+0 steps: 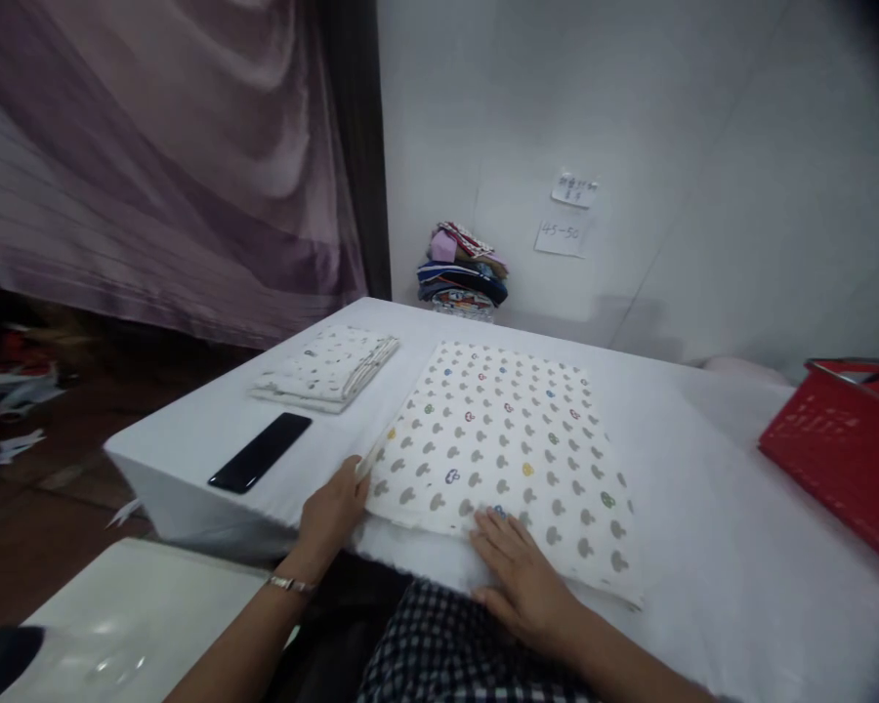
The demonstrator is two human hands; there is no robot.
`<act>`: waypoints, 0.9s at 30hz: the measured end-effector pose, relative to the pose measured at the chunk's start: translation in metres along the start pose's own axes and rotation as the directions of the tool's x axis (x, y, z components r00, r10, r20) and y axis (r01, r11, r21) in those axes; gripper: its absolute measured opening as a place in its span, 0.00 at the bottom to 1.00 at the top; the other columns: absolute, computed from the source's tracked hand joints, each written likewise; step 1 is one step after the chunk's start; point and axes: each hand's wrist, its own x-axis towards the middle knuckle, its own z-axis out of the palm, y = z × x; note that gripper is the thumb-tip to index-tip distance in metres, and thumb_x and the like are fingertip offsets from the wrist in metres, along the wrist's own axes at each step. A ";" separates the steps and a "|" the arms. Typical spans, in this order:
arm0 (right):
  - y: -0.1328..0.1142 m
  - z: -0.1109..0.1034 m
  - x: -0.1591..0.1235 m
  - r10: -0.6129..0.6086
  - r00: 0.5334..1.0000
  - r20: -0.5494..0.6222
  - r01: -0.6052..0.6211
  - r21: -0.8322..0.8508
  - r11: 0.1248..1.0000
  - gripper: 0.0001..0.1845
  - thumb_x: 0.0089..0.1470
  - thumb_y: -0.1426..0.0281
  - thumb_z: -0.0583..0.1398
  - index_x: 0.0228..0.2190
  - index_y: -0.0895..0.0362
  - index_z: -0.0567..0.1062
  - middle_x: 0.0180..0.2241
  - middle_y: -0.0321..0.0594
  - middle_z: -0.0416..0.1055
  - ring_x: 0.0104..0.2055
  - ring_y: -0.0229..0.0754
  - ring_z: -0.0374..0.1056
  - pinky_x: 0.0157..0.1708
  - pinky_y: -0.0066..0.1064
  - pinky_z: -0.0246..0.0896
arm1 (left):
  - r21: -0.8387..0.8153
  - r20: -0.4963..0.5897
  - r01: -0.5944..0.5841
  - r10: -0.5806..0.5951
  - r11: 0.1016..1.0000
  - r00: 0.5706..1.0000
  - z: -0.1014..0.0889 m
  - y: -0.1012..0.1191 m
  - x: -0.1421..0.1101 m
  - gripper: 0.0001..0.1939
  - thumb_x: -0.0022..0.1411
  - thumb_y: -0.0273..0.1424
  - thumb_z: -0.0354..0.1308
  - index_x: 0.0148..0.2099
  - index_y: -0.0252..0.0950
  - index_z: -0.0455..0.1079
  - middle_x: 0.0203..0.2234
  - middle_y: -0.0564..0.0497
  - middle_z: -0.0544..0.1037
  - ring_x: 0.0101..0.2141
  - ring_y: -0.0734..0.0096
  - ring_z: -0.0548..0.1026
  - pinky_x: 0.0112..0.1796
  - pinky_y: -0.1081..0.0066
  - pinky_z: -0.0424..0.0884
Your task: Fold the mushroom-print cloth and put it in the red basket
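Observation:
A white cloth (483,439) printed with small grey and coloured mushrooms lies spread flat on the white-covered table (703,488). My left hand (335,510) pinches its near left corner, with the fingertips closed on the fabric edge. Over the cloth's near edge, my right hand (517,571) rests flat with its fingers stretched out. Left of the cloth sits a folded stack of white printed fabric (329,363). A black phone (261,452) lies in front of that stack, close to my left hand.
A red basket (842,439) stands at the table's right side. Against the back wall is a pile of folded clothes (461,268), beside taped paper notes (563,234). A purple curtain (212,146) hangs at the left. Below it, a pale surface (153,605) fills the lower left.

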 end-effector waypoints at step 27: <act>0.085 -0.012 -0.149 0.585 0.697 -0.414 -0.593 0.126 0.796 0.25 0.57 0.57 0.52 0.52 0.53 0.71 0.59 0.44 0.60 0.59 0.49 0.58 0.58 0.42 0.55 | -0.334 0.088 0.127 -0.104 0.934 0.991 0.004 -0.021 0.027 0.18 0.58 0.43 0.45 0.45 0.38 0.62 0.30 0.49 0.76 0.32 0.59 0.76 0.32 0.66 0.67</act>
